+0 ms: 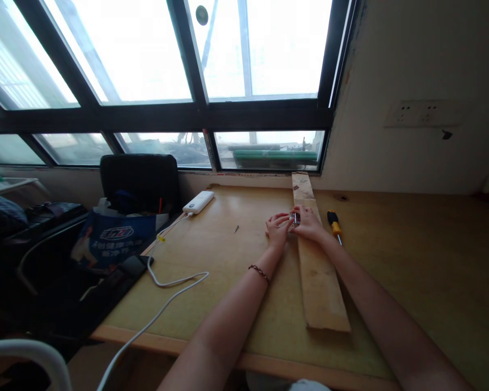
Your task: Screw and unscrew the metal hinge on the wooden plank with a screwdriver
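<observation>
A long wooden plank (pixel 320 277) lies on the wooden table (pixel 411 260), running from the window sill toward me. A small metal hinge-like part (pixel 296 218) sits on the plank's left edge. My left hand (pixel 277 227) and my right hand (pixel 308 222) both pinch this part, left from the table side, right resting on the plank. A bracelet is on my left wrist. A yellow-and-black screwdriver (pixel 334 224) lies just right of the plank, beside my right forearm. A small dark screw (pixel 237 229) lies on the table to the left of my hands.
A white power bank (pixel 198 202) with a white cable (pixel 163 282) lies at the table's left side. A black chair (pixel 140 182) and a blue bag (pixel 114 239) stand left of the table. Windows fill the back; a wall socket (pixel 421 113) is at right.
</observation>
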### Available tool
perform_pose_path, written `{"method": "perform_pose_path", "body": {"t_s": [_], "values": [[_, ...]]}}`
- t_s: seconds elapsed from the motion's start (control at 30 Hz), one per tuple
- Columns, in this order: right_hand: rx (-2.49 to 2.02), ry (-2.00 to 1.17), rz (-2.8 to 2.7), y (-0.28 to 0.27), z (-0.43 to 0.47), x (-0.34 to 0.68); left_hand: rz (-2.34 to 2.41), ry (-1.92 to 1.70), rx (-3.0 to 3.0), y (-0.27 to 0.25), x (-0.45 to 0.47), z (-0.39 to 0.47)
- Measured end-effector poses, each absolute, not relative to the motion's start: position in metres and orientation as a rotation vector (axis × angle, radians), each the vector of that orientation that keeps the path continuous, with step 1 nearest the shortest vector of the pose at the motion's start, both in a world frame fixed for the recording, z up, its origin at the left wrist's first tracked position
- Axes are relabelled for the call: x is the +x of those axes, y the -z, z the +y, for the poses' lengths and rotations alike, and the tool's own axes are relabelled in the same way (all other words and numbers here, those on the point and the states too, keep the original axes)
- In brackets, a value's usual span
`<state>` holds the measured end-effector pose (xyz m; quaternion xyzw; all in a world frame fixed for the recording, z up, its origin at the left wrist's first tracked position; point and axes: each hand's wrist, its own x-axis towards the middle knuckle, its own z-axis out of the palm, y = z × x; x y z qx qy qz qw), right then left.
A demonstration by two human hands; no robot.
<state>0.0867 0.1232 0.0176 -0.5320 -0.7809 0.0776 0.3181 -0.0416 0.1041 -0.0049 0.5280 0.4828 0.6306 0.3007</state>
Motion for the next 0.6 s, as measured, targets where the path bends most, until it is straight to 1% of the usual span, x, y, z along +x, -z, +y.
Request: {"method": "perform_pose_path", "body": {"t_s": [0.4,0.6], "values": [[-1.402,-0.202,-2.031,-0.0165,0.1229,0.0860,1.349,-1.603,1.595,0.0095,-0.0395,0.1033],[-1.389,-0.208,-2.034,-0.0141,0.1241,0.0869,1.395,-1.611,1.740,0.0033,-0.0385,0.0964]]}}
